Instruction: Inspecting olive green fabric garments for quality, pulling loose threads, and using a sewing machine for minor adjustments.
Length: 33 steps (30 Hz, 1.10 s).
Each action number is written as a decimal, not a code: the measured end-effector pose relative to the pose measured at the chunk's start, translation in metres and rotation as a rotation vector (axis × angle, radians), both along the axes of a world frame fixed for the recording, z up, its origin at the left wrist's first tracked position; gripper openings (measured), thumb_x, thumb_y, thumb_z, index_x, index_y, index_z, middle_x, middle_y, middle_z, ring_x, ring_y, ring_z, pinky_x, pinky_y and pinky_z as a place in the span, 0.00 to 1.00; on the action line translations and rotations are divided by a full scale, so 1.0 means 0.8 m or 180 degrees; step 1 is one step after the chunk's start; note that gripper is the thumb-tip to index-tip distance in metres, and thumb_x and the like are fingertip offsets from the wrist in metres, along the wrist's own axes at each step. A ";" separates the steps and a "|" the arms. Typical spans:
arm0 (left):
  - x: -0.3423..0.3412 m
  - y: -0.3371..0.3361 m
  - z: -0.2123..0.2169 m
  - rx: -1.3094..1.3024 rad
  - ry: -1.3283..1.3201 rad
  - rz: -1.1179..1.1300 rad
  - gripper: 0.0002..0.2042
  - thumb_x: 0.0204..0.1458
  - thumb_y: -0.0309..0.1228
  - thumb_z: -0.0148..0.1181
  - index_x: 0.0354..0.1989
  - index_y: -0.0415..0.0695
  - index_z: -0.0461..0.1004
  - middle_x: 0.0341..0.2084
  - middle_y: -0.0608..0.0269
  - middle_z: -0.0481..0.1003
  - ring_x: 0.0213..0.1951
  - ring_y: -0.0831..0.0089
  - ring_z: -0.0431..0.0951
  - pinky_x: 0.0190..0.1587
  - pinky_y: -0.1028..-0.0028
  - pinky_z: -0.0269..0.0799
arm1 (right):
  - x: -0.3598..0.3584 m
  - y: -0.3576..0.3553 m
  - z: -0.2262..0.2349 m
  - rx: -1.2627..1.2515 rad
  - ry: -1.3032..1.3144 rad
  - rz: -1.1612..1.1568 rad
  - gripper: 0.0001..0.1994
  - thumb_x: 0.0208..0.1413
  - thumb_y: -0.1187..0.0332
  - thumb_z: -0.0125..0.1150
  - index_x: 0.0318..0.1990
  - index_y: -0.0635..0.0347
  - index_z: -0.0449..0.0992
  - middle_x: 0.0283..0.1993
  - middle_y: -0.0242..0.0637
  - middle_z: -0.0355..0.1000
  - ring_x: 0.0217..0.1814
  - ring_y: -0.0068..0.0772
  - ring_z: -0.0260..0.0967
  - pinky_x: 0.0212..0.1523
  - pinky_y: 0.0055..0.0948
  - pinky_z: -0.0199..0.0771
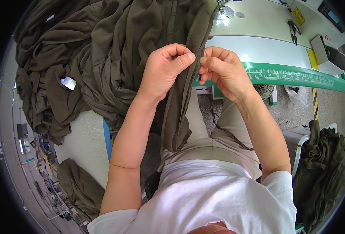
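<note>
A long olive-brown fabric strip (179, 105), part of a large garment, runs down from the sewing machine's needle area and hangs over my lap. My left hand (168, 69) is closed on the strip's left side, the thumb pressed against the curled forefinger. Just across the strip, my right hand (224, 71) pinches with thumb and forefinger at its right edge. Whether fabric edge or a thread lies in that pinch is too small to tell. The garment's bulk (114, 50) lies in folds to the left, with a white label (68, 83) on it.
The white sewing machine bed (254, 23) has a green ruler edge (289, 73) in front. Thread snips (293, 31) and a small open box (328, 54) sit at the right. Dark garments (322, 175) hang over a rack at lower right; more brown cloth (79, 187) is at lower left.
</note>
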State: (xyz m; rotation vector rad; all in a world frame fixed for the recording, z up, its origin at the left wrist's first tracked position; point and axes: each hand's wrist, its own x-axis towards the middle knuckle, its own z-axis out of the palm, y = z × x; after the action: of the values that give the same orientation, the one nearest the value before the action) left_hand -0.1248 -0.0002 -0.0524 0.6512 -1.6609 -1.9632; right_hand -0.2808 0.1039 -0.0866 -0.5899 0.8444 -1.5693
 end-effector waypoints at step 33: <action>0.004 0.005 -0.003 -0.0463 -0.0030 0.0122 0.05 0.58 0.26 0.66 0.36 0.38 0.78 0.30 0.71 0.77 0.32 0.87 0.74 0.38 0.84 0.71 | 0.002 0.003 0.002 0.0016 0.0173 -0.0027 0.04 0.57 0.73 0.60 0.36 0.64 0.74 0.29 0.35 0.76 0.27 0.28 0.76 0.35 0.29 0.81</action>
State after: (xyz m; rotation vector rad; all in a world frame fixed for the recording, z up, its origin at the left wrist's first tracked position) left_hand -0.1218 0.0035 -0.0549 0.6335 -1.7643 -1.7958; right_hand -0.2794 0.1066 -0.0847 -0.6285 0.8922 -1.5643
